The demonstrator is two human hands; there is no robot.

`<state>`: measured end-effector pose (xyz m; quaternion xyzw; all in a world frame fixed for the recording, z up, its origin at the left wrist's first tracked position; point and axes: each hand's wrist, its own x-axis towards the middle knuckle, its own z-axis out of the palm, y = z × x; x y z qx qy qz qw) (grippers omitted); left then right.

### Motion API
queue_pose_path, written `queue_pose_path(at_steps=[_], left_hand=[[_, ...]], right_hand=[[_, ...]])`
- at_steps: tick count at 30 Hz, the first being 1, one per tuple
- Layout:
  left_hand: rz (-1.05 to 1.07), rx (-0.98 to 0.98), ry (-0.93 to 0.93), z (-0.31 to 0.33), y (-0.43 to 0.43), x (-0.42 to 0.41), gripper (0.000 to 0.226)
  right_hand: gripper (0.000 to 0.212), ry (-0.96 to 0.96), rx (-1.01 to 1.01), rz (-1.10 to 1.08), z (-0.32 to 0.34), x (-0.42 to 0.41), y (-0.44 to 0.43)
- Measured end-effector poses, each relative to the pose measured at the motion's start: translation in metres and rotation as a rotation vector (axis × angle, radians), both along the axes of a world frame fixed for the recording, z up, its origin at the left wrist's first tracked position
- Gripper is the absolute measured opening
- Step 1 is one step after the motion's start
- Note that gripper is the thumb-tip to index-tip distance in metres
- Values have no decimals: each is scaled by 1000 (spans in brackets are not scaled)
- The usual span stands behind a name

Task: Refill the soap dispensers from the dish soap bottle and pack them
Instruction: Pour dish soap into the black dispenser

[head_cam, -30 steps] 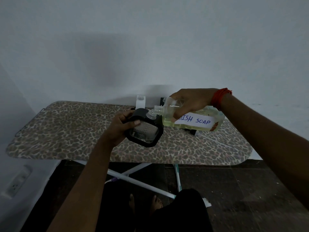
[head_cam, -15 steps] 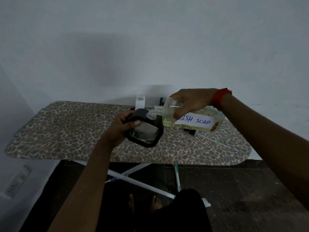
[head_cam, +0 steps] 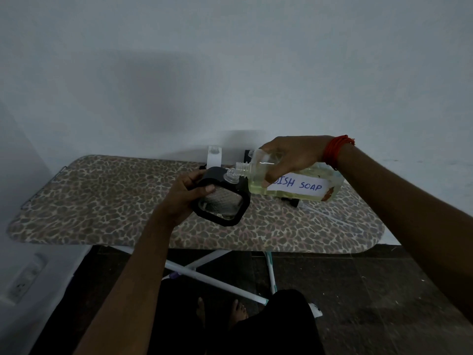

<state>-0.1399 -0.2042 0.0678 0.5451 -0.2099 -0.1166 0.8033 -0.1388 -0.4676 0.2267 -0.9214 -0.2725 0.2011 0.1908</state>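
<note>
Dim room: leopard-print ironing board (head_cam: 102, 201), pale wall (head_cam: 230, 60).

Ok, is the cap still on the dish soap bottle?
No, the dish soap bottle shows a bare threaded neck, tipped by the right hand against the soap dispenser mouth.

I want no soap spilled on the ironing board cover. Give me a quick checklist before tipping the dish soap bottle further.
1. Dish soap bottle held firmly in the right hand: ok.
2. Black-framed dispenser gripped by the left hand: ok.
3. Bottle cap off, threaded neck open: ok.
4. Bottle neck lined up over the dispenser's clear mouth: ok, they look almost touching.
5. Soap actually flowing: cannot tell.
6. Dispenser fill level: cannot tell, the light is too dim.
</note>
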Motion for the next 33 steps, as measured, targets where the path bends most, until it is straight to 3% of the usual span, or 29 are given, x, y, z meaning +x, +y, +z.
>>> queue_pose_path(at_steps=[3, 8, 17, 21, 24, 28, 33], left_hand=[[-4, 1, 3, 1, 0, -1, 59], [0, -4, 12, 0, -1, -1, 60], [-18, -1, 11, 4, -1, -2, 57], [-13, 4, 4, 4, -1, -1, 57], [-9, 0, -2, 2, 0, 1, 61], [-15, -2, 5, 0, 1, 3, 66], [-9, 2, 7, -2, 2, 5, 73]], right_hand=[[50, -2, -9, 6, 0, -1, 0], [23, 9, -8, 2, 1, 0, -3], [49, 2, -9, 28, 2, -1, -1], [41, -5, -10, 25, 2, -1, -1], [47, -18, -12, 5, 2, 0, -1], [33, -4, -14, -6, 3, 0, -1], [41, -13, -22, -4, 3, 0, 1]])
